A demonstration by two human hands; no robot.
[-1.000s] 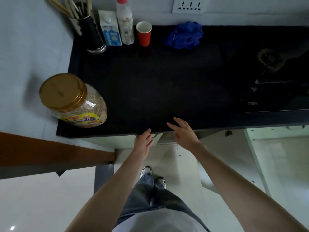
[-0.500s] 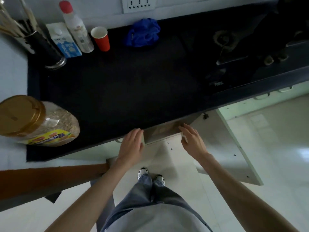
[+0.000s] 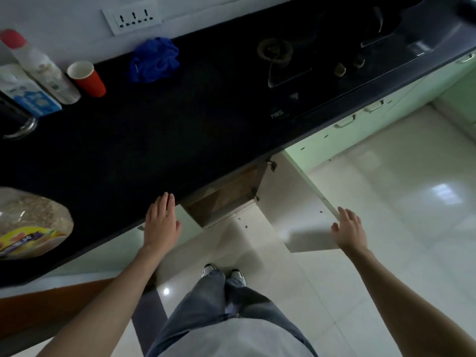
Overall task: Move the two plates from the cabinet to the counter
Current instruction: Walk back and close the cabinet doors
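At centre frame the cabinet gapes under the table, nearer the spread, empty left hand than the spread right hand at the door edge (plates unseen inside).

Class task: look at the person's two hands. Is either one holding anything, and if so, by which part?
Nothing is gripped. The right hand is open, fingers at the open cabinet door's outer edge. The left hand is open and flat by the counter edge.
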